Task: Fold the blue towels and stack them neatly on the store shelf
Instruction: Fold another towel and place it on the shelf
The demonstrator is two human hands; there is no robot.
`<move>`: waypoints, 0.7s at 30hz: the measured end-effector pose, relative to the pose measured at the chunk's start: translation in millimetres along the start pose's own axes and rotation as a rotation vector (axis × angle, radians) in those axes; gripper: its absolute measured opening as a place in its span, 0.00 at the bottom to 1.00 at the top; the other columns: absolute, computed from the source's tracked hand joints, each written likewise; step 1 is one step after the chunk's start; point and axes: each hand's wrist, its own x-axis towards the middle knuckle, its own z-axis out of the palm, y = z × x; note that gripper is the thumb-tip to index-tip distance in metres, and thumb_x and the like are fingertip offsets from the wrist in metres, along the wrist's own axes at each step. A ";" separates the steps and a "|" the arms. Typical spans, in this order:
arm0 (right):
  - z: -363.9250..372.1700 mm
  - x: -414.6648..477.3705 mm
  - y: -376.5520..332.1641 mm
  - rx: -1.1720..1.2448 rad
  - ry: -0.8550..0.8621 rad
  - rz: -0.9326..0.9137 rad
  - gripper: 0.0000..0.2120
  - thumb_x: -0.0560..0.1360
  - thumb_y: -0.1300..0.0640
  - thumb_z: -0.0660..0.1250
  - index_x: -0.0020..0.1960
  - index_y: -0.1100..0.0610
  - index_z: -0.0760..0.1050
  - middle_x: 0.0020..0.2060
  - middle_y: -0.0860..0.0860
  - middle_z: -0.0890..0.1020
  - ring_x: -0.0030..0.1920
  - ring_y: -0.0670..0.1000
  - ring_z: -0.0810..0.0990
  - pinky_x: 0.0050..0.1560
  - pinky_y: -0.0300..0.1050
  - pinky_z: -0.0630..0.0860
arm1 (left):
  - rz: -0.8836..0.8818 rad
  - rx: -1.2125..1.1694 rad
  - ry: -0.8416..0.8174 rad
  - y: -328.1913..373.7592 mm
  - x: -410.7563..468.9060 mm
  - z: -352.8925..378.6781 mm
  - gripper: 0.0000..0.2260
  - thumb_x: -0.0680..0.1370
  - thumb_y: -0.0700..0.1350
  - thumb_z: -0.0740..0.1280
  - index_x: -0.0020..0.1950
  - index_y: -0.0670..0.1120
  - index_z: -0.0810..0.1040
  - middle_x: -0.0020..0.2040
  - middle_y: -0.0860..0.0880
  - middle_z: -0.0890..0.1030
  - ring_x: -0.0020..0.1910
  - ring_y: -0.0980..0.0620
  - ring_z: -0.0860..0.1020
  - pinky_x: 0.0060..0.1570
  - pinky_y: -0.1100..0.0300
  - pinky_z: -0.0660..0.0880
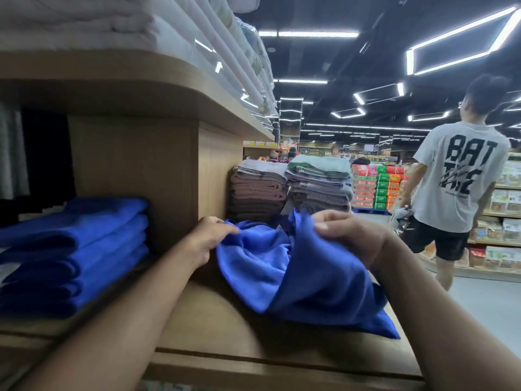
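A loose, crumpled blue towel [296, 272] lies in a heap on the wooden shelf board [220, 328] in front of me. My left hand [207, 239] pinches its upper left edge. My right hand [352, 235] grips a raised fold at the top right, fingers curled round the cloth. To the left, inside the shelf bay, sits a neat stack of several folded blue towels [76, 255].
A wooden upright panel [135, 176] separates the bay from the open board. Stacks of brown [256, 190] and grey-green towels [320, 179] stand behind the heap. White bedding [84, 21] fills the shelf above. A person in a white T-shirt [456, 176] walks in the aisle at right.
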 end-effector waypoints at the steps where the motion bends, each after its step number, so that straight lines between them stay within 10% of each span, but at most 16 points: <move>1: 1.5 2.5 3.1 -0.056 0.027 0.102 0.16 0.62 0.50 0.84 0.40 0.57 0.83 0.32 0.51 0.83 0.30 0.45 0.81 0.31 0.36 0.77 | -0.061 -0.147 -0.070 2.4 -1.3 -0.5 0.17 0.79 0.31 0.62 0.33 0.41 0.83 0.34 0.41 0.82 0.35 0.44 0.81 0.36 0.59 0.79; 5: 6.2 12.4 15.8 -0.218 0.136 0.335 0.10 0.66 0.56 0.81 0.41 0.56 0.81 0.34 0.50 0.83 0.33 0.45 0.82 0.34 0.38 0.78 | -0.319 -0.497 -0.350 14.0 -5.8 -9.5 0.14 0.78 0.39 0.54 0.38 0.44 0.75 0.36 0.43 0.76 0.35 0.45 0.76 0.39 0.57 0.73; 9: 5.7 12.6 18.7 -0.358 0.059 0.473 0.08 0.74 0.60 0.76 0.37 0.54 0.81 0.34 0.49 0.83 0.35 0.45 0.82 0.37 0.38 0.78 | -0.054 0.363 -0.120 3.6 -1.1 -9.0 0.17 0.81 0.52 0.65 0.34 0.48 0.76 0.23 0.56 0.77 0.32 0.52 0.74 0.28 0.65 0.70; 13: 4.7 13.6 18.3 -0.302 0.096 0.436 0.07 0.74 0.62 0.75 0.38 0.55 0.83 0.34 0.50 0.85 0.35 0.46 0.84 0.36 0.38 0.79 | 0.063 0.826 0.006 -17.9 14.1 -10.8 0.12 0.74 0.48 0.73 0.34 0.48 0.74 0.33 0.51 0.75 0.33 0.52 0.72 0.31 0.64 0.68; 17: -2.2 18.1 21.7 -0.276 0.076 0.413 0.06 0.72 0.58 0.77 0.40 0.57 0.81 0.35 0.50 0.84 0.35 0.47 0.83 0.38 0.39 0.79 | 0.072 0.631 0.060 -24.4 19.8 -6.4 0.13 0.73 0.34 0.67 0.55 0.47 0.74 0.53 0.46 0.77 0.49 0.47 0.76 0.47 0.60 0.73; 21: -5.1 18.8 24.9 -0.255 0.118 0.384 0.10 0.62 0.55 0.82 0.40 0.54 0.84 0.36 0.51 0.85 0.37 0.47 0.85 0.38 0.40 0.81 | 0.073 -0.171 -0.047 -3.2 6.2 6.0 0.25 0.71 0.28 0.61 0.67 0.42 0.74 0.52 0.43 0.79 0.47 0.48 0.78 0.49 0.58 0.75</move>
